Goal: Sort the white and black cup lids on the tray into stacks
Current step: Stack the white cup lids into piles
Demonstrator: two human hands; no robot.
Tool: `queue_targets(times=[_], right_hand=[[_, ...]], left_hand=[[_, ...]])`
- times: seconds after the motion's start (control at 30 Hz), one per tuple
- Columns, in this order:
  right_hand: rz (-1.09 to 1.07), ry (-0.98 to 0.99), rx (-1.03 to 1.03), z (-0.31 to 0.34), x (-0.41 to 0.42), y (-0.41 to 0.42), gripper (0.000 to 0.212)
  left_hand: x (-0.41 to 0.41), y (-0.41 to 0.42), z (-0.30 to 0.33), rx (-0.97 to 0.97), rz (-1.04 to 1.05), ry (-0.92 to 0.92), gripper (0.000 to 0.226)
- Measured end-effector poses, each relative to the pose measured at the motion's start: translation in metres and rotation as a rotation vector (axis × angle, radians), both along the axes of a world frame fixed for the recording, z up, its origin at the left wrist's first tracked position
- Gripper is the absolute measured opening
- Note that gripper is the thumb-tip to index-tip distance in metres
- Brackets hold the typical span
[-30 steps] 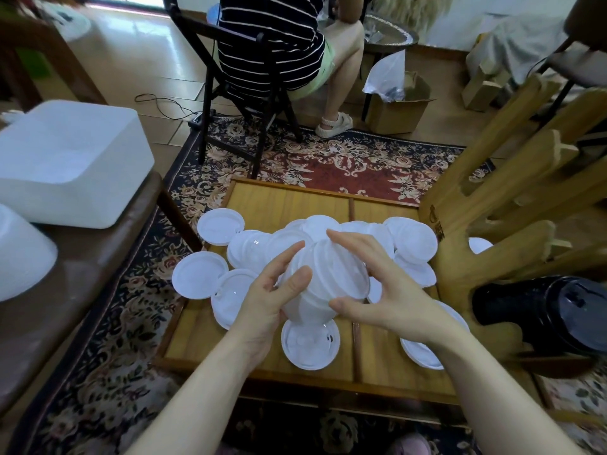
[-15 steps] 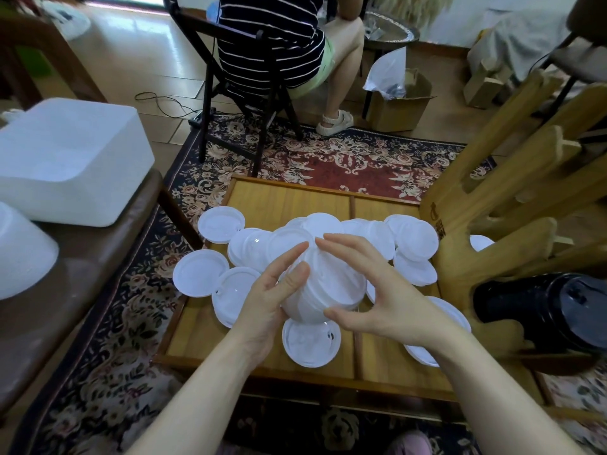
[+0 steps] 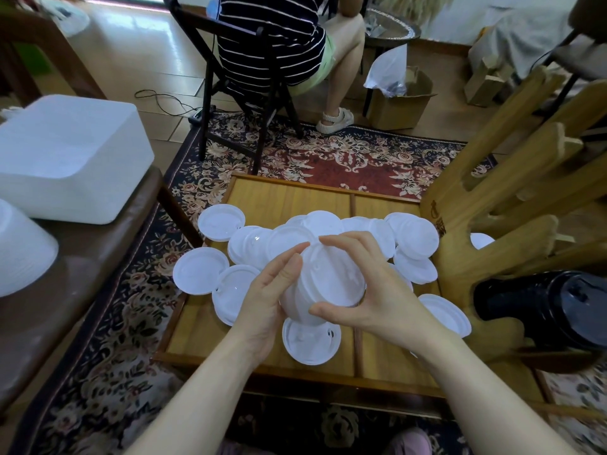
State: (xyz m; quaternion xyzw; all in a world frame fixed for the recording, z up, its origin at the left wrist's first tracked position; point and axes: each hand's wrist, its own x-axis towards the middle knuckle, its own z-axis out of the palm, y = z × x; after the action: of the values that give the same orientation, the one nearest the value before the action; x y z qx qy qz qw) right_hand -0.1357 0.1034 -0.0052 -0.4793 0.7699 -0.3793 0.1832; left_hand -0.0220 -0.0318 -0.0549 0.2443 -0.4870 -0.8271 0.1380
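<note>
A tilted stack of white lids [image 3: 323, 287] is pinched between both hands, left hand [image 3: 266, 302] and right hand [image 3: 377, 297], directly above the wooden tray [image 3: 289, 198], loose lids lying beyond it

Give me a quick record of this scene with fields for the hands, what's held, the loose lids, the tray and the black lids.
left hand: grips the white lid stack from its left side
right hand: curled over the stack's top lid
white lid stack: held above the tray
loose white lids: scattered, some overhanging the left edge
tray: wooden, on a rug
black lids: stacked at right, off the tray
</note>
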Motion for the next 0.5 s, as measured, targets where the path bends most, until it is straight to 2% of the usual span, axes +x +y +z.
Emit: queue_targets(times=[0.5], right_hand=[[0.242, -0.185, 0.074, 0.008, -0.016, 0.008, 0.080]], left_hand=[[0.003, 0.000, 0.003, 0.009, -0.087, -0.040, 0.047]])
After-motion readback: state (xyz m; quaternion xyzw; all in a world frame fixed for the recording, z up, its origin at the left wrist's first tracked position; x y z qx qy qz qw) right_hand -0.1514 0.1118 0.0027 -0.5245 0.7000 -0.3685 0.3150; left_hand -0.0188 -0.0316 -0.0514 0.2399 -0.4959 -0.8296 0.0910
